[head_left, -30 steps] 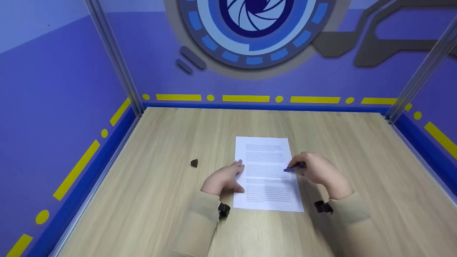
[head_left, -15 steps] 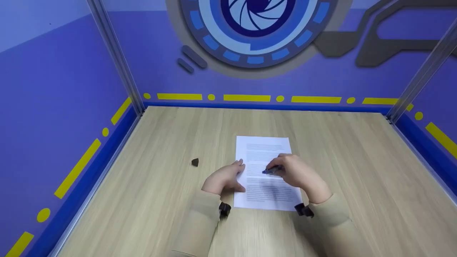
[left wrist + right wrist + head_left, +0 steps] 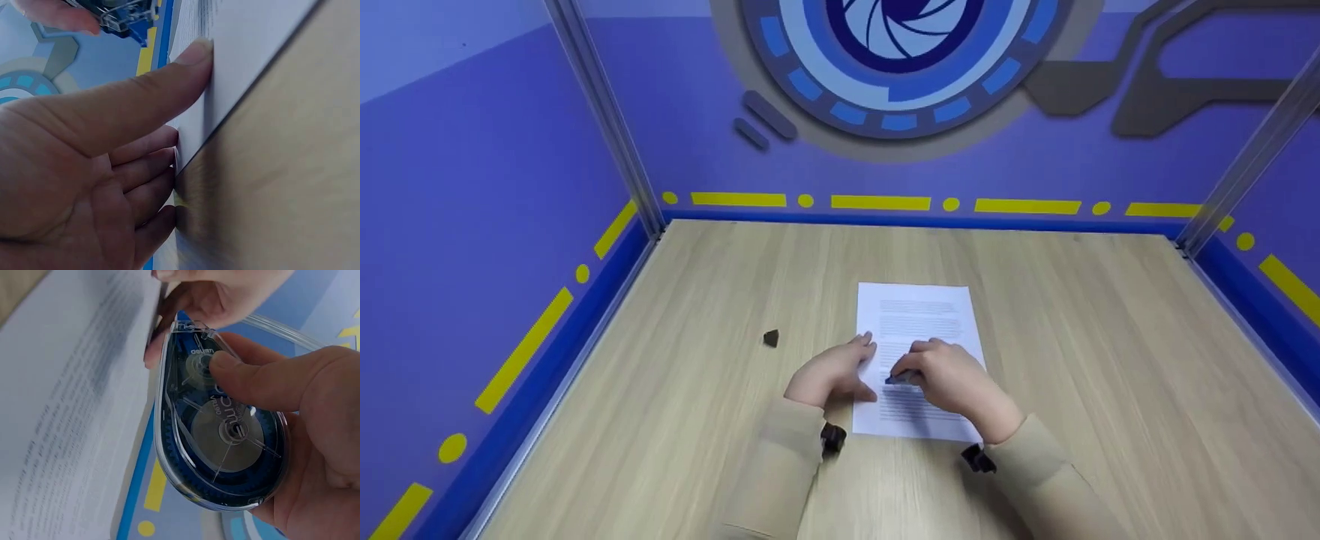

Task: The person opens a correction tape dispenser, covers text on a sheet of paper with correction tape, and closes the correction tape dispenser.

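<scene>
A printed sheet of paper [image 3: 915, 296] lies on the wooden table. My right hand [image 3: 956, 379] pinches a correction tape [image 3: 904, 377] over the sheet's middle. In the right wrist view, the clear, teardrop-shaped correction tape [image 3: 225, 433] shows its reels, thumb on one face and fingers behind. Its blue tip [image 3: 181, 316] points toward my left hand; whether it touches the paper I cannot tell. My left hand [image 3: 832, 375] rests on the sheet's left edge. In the left wrist view, that hand's thumb [image 3: 191, 56] presses the paper, the other fingertips down near its edge.
A small dark piece [image 3: 771, 338] lies on the table [image 3: 697, 405] left of the sheet. Blue printed walls [image 3: 840, 169] with metal corner posts [image 3: 607, 112] enclose the table at the back and both sides. A dark wrist mount [image 3: 979, 459] hangs under the right sleeve.
My right hand has moved left and slightly toward me with the correction tape, from the sheet's right edge to over its printed middle. The left hand has stayed in place on the paper.
</scene>
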`<state>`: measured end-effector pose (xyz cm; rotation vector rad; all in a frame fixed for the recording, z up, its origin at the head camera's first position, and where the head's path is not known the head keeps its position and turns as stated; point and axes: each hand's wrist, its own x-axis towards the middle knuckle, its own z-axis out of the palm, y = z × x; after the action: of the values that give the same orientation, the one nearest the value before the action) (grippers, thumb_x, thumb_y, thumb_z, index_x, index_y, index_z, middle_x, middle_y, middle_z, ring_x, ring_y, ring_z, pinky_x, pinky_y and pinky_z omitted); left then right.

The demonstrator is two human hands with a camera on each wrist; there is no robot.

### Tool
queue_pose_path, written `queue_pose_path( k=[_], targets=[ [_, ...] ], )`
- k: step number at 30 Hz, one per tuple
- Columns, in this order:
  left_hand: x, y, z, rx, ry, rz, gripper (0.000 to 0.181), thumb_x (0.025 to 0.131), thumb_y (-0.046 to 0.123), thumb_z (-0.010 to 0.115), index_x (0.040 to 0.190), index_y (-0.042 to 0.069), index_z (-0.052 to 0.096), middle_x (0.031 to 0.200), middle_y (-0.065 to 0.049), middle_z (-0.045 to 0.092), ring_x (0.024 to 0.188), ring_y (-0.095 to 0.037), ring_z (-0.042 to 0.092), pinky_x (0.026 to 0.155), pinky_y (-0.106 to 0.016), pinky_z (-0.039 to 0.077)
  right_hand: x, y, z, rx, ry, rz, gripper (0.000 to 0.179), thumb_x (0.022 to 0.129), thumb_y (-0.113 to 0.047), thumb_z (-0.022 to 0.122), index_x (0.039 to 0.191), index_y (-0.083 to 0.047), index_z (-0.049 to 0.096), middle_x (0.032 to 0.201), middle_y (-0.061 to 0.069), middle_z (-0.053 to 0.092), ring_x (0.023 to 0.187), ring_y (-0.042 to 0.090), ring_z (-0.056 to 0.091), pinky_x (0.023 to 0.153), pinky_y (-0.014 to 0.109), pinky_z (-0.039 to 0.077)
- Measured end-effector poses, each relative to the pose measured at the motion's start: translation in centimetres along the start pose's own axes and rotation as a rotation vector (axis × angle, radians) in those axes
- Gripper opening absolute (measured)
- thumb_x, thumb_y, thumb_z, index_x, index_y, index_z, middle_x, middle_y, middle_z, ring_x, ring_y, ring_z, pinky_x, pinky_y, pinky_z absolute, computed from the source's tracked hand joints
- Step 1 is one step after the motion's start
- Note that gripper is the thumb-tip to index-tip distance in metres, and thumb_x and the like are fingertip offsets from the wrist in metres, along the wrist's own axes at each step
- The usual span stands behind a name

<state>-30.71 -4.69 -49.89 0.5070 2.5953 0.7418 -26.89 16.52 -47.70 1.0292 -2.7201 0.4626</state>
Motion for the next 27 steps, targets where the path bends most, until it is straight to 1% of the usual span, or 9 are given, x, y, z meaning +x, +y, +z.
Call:
queue_pose_path(
  k=[4, 9, 12, 18, 21, 27],
  targets=[
    [0.0, 0.0, -0.1, 0.012, 0.007, 0.005, 0.092, 0.081, 0.021, 0.088, 0.158, 0.008, 0.038, 0.172, -0.005, 0.023, 0.160, -0.023, 0.023, 0.131, -0.037, 0.022, 0.2, -0.2, 0.6, -0.026, -0.004, -0.004, 0.030, 0.081, 0.007, 0.074, 0.094, -0.018, 0.082, 0.088, -0.001, 0.073, 0.080, 0.024, 0.069, 0.070, 0.041, 0.059],
    [-0.1, 0.1, -0.1, 0.016, 0.009, 0.007, 0.092, 0.081, 0.020, 0.088, 0.158, 0.008, 0.039, 0.172, -0.006, 0.024, 0.160, -0.024, 0.024, 0.131, -0.038, 0.023, 0.3, -0.2, 1.1, -0.046, -0.015, 0.002, 0.026, 0.084, 0.002, 0.076, 0.095, -0.020, 0.082, 0.090, -0.002, 0.074, 0.083, 0.025, 0.070, 0.070, 0.043, 0.059],
    [-0.1, 0.1, -0.1, 0.013, 0.007, 0.009, 0.092, 0.081, 0.020, 0.087, 0.158, 0.007, 0.038, 0.172, -0.007, 0.024, 0.160, -0.024, 0.024, 0.131, -0.038, 0.023, 0.3, -0.2, 1.3, -0.064, -0.009, 0.002, 0.024, 0.084, 0.000, 0.076, 0.095, -0.021, 0.082, 0.090, -0.002, 0.073, 0.085, 0.025, 0.070, 0.070, 0.044, 0.060],
    [0.0, -0.1, 0.1, 0.026, 0.002, 0.013, 0.093, 0.081, 0.020, 0.088, 0.158, 0.006, 0.039, 0.172, -0.007, 0.025, 0.160, -0.024, 0.024, 0.131, -0.038, 0.024, 0.2, -0.3, 1.7, -0.099, 0.017, -0.015, 0.021, 0.086, -0.004, 0.076, 0.093, -0.023, 0.082, 0.089, -0.003, 0.072, 0.082, 0.025, 0.068, 0.065, 0.043, 0.058],
    [0.1, -0.2, 0.1, 0.028, 0.002, 0.010, 0.092, 0.081, 0.020, 0.088, 0.158, 0.006, 0.039, 0.172, -0.006, 0.025, 0.160, -0.023, 0.023, 0.131, -0.038, 0.024, 0.2, -0.3, 1.8, -0.106, 0.018, -0.013, 0.019, 0.088, -0.006, 0.075, 0.093, -0.023, 0.082, 0.089, -0.003, 0.073, 0.082, 0.025, 0.068, 0.064, 0.043, 0.057],
    [0.1, -0.2, 0.1, 0.019, 0.005, 0.016, 0.093, 0.081, 0.021, 0.088, 0.158, 0.007, 0.039, 0.172, -0.007, 0.024, 0.160, -0.024, 0.023, 0.131, -0.038, 0.024, 0.3, -0.4, 1.9, -0.105, 0.012, 0.002, 0.019, 0.088, -0.006, 0.076, 0.093, -0.023, 0.082, 0.090, -0.004, 0.073, 0.083, 0.025, 0.067, 0.063, 0.044, 0.057]
  ],
)
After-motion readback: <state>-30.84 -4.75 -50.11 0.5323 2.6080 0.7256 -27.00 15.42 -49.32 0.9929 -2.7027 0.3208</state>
